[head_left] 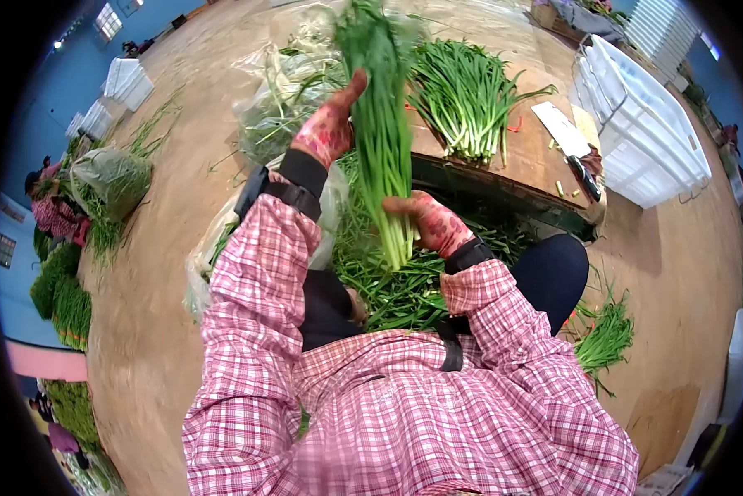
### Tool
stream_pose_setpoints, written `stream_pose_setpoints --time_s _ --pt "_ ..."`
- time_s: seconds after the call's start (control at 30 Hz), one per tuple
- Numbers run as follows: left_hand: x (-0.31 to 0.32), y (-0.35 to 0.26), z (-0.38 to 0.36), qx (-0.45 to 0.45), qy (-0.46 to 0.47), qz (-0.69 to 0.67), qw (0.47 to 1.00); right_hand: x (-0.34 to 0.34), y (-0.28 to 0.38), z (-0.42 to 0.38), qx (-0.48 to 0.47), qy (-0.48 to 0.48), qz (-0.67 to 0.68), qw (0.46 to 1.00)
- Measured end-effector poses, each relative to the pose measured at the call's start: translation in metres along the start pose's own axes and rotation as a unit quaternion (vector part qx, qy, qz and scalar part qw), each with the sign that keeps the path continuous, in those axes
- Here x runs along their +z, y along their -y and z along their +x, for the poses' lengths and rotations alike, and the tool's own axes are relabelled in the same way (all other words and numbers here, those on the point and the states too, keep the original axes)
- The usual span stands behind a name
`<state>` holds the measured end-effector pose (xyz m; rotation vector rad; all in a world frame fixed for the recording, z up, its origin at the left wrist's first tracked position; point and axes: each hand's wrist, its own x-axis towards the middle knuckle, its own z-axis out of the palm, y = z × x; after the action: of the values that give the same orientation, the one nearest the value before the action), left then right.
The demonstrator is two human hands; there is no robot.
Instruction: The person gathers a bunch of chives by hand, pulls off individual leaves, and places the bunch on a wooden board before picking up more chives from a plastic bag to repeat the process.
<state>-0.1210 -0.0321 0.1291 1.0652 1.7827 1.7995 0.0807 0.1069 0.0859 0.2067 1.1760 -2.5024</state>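
Observation:
Upright in front of me is a bunch of long green stalks [380, 140], its leafy top blurred by motion. My left hand [330, 124], in a patterned glove with bare fingertips, is wrapped round its upper left side. Lower down, my right hand [429, 219] grips the pale stem ends from the right, thumb across the stems. A larger pile of the same greens [466, 99] lies on the wooden board [504, 175] to the right. On that board also rest a cleaver [563, 130] with a black handle, cut stem bits and red bands.
Loose leaves [400, 298] cover the floor between my knees. Plastic bags of greens [281, 107] stand at the left. Stacked white crates [636, 124] are beyond the board on the right. Another person [53, 207] sits at the far left beside a filled bag [111, 178].

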Motion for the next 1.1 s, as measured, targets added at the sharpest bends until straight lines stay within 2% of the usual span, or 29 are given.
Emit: stream_pose_setpoints --time_s 0.03,0.07,0.13,0.17,0.2,0.27,0.3,0.33,0.37,0.4,0.43,0.53,0.57,0.6,0.67,0.7,0.77,0.8,0.83,0.87,0.9,0.93,1.0,1.07,1.1 --pt "0.020 -0.008 -0.012 -0.051 -0.032 -0.055 0.997 -0.010 -0.002 -0.001 0.010 -0.010 0.045 0.999" --pt "0.030 -0.008 -0.017 -0.217 -0.107 -0.217 0.946 -0.027 -0.010 0.006 0.000 -0.012 0.064 0.998" --pt "0.051 0.039 -0.068 -0.133 -0.227 -0.272 0.926 -0.050 -0.025 0.011 -0.006 -0.022 0.112 0.993" --pt "0.045 0.070 -0.079 -0.176 -0.137 -0.397 0.890 -0.053 -0.027 0.009 0.014 -0.039 0.109 0.993" --pt "0.040 0.100 -0.091 -0.236 -0.054 -0.497 0.833 -0.046 -0.023 0.002 0.019 -0.076 0.118 0.990" --pt "0.087 0.065 -0.112 -0.297 -0.033 -0.480 0.825 -0.050 -0.026 0.003 0.000 -0.024 0.137 0.990" --pt "0.106 0.071 -0.113 -0.258 -0.030 -0.452 0.854 -0.053 -0.026 0.004 0.021 0.020 0.146 0.989" --pt "0.118 0.081 -0.113 -0.218 -0.027 -0.423 0.879 -0.055 -0.028 0.002 0.038 0.009 0.105 0.994" --pt "0.121 0.101 -0.111 -0.215 -0.011 -0.429 0.877 -0.064 -0.035 -0.001 -0.029 -0.018 -0.068 0.997" --pt "0.122 0.116 -0.108 -0.212 0.007 -0.434 0.875 -0.046 -0.022 -0.016 0.005 -0.056 -0.063 0.996" --pt "0.121 0.112 -0.102 -0.246 0.012 -0.488 0.837 -0.028 -0.010 -0.032 0.038 -0.094 -0.056 0.993" --pt "0.132 0.095 -0.100 -0.235 0.036 -0.464 0.854 -0.031 -0.024 -0.040 0.041 -0.035 -0.084 0.995" --pt "0.137 0.096 -0.098 -0.229 0.035 -0.498 0.836 -0.030 -0.025 -0.046 0.089 -0.035 -0.061 0.994" --pt "0.141 0.075 -0.098 -0.208 0.028 -0.488 0.847 -0.025 -0.025 -0.047 0.083 -0.057 -0.081 0.992" --pt "0.134 0.062 -0.100 -0.277 0.005 -0.430 0.859 -0.020 -0.025 -0.046 0.065 -0.098 -0.121 0.986" --pt "0.134 0.052 -0.099 -0.274 -0.041 -0.389 0.879 -0.035 -0.023 -0.047 0.050 -0.060 -0.238 0.968" --pt "0.137 0.036 -0.099 -0.268 -0.132 -0.302 0.905 -0.044 -0.024 -0.047 0.068 -0.076 -0.165 0.981" --pt "0.135 0.039 -0.100 -0.220 -0.157 -0.215 0.938 -0.059 -0.028 -0.041 0.079 -0.100 -0.152 0.980" --pt "0.136 0.054 -0.102 -0.196 -0.177 -0.158 0.951 -0.035 -0.008 -0.047 0.083 -0.122 -0.193 0.970" --pt "0.136 0.069 -0.101 -0.171 -0.198 -0.102 0.960 -0.064 -0.020 -0.032 -0.016 -0.200 -0.251 0.947" --pt "0.136 0.072 -0.102 -0.169 -0.202 -0.096 0.960 -0.058 -0.010 -0.025 -0.143 -0.274 -0.395 0.865" --pt "0.138 0.075 -0.105 -0.169 -0.205 -0.091 0.960 -0.046 0.002 -0.018 -0.261 -0.336 -0.519 0.741" --pt "0.143 0.072 -0.111 -0.160 -0.216 -0.056 0.962 -0.028 0.025 0.001 -0.370 -0.314 -0.565 0.667" --pt "0.146 0.059 -0.112 -0.135 -0.233 0.007 0.963 0.000 0.049 0.019 -0.374 -0.293 -0.700 0.533" --pt "0.145 0.066 -0.112 -0.146 -0.220 0.040 0.964 0.006 0.057 0.029 -0.293 -0.278 -0.739 0.539"
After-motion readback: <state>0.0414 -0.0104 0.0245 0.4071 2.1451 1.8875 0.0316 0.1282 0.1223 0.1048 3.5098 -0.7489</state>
